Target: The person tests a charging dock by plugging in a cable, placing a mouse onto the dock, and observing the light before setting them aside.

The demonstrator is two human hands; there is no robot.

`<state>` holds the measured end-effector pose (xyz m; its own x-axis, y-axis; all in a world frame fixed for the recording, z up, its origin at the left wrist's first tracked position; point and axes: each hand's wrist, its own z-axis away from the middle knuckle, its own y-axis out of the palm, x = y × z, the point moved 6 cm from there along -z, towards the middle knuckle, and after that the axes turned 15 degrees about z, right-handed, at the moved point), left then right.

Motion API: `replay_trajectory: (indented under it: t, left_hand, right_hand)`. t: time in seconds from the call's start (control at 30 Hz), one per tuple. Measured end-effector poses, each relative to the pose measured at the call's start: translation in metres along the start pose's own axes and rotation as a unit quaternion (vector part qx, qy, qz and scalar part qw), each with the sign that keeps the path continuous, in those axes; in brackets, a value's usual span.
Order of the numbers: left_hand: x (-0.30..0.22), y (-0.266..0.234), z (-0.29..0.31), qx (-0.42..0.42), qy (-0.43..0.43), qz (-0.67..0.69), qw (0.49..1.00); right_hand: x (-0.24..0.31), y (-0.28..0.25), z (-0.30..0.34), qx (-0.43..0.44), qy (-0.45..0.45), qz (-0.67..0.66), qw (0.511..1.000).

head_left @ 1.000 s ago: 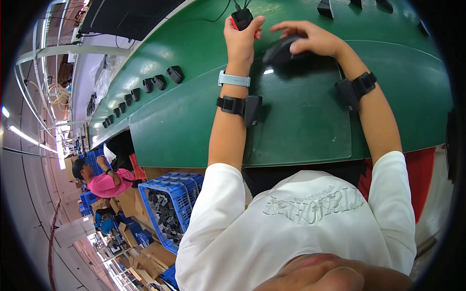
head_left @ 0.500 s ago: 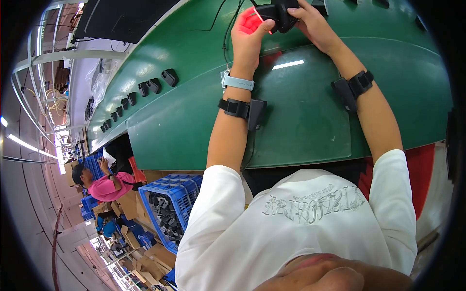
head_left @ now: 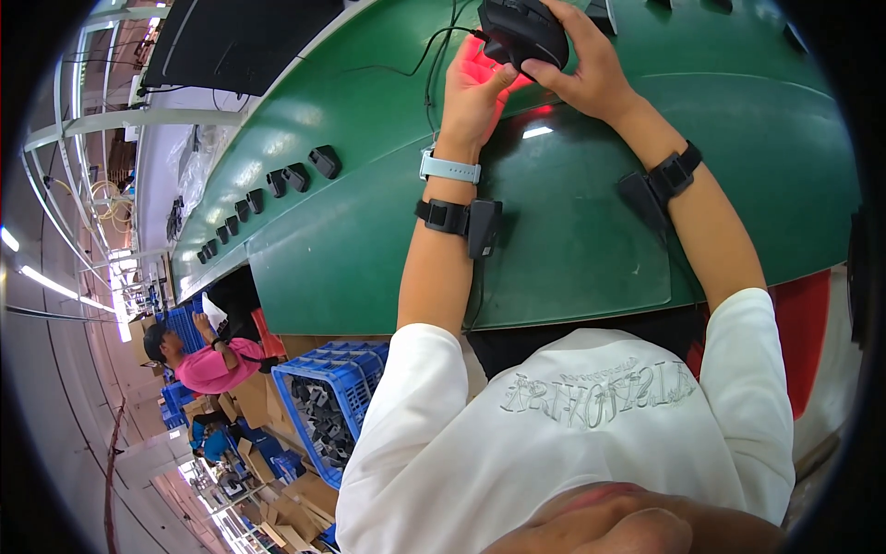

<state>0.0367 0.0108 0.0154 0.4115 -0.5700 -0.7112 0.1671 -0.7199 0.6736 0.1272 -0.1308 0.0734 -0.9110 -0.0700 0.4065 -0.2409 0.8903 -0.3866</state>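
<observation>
Both of my hands are up at the far edge of the view, around a black mouse-shaped device [head_left: 523, 35] with a thin cable at its left side. My left hand [head_left: 472, 97] is closed on its lower left side, thumb along the near edge; a bright red glow lights the palm and fingers. My right hand [head_left: 586, 69] grips its right side, thumb at the near edge and fingers over the far side, partly cut off by the picture edge. What lies between the device and my left palm is hidden.
A curved line of black pieces [head_left: 295, 177] runs along the green table [head_left: 369, 222]. Black cables [head_left: 429, 88] lie beyond my left wrist. A blue crate [head_left: 355, 369] full of dark parts stands at the left, near a person in pink [head_left: 221, 367]. A dark panel [head_left: 235, 42] sits far left.
The device has turned in my hands, so its rounded top now shows. My right hand has shifted slightly left and nearer, its thumb now at the near edge. The red glow is partly covered.
</observation>
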Motion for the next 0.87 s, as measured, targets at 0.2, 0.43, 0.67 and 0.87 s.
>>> replay_trajectory:
  t: [0.2, 0.43, 0.67, 0.87]
  left_hand:
    - [0.003, -0.003, -0.002, 0.041, -0.022, -0.025, 0.999]
    - [0.0, -0.002, -0.001, 0.057, -0.001, -0.074, 0.996]
    - [-0.018, -0.018, -0.005, -0.117, 0.125, -0.096, 0.981]
    - [-0.03, -0.029, -0.003, -0.167, 0.233, -0.243, 0.927]
  right_hand:
    - [0.004, -0.005, 0.0, -0.025, -0.046, 0.033, 0.998]
    - [0.003, -0.001, 0.001, -0.007, -0.036, 0.024, 0.999]
    - [-0.046, 0.039, 0.023, 0.147, 0.173, -0.171, 0.959]
    - [-0.026, 0.053, 0.028, 0.36, 0.04, -0.118, 0.925]
